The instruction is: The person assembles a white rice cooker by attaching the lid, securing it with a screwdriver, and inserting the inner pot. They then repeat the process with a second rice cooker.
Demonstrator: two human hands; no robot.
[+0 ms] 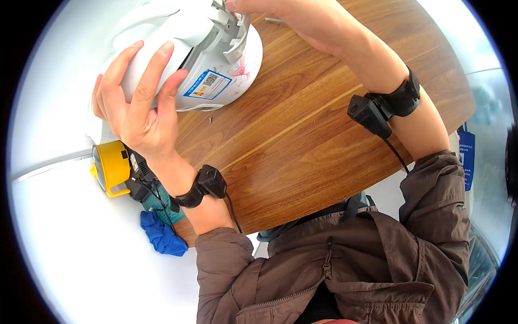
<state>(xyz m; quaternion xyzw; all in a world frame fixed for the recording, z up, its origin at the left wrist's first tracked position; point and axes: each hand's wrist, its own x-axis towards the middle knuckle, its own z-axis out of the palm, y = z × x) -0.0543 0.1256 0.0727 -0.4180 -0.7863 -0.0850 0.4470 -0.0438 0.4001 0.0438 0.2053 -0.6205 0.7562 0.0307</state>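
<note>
A white rice cooker (249, 70) with pink flower prints and a blue-edged label stands at the far left of the wooden table. My left hand (143, 100) grips its rounded left side, with fingers and thumb spread over the white shell. A dark gap shows between the shell and the body beside my thumb. At the top edge my right hand (243, 5) touches the cooker's grey hinge part (235, 46). Most of that hand is cut off, so its fingers are hidden. A tiny screw (210, 120) lies on the table just below the cooker.
A thin metal piece (275, 20) lies on the table (302, 124) beyond the cooker. Near the table's left edge are a yellow pot-like container (114, 164), black cables and a blue cloth (162, 235). A blue bag (467, 156) hangs at the right.
</note>
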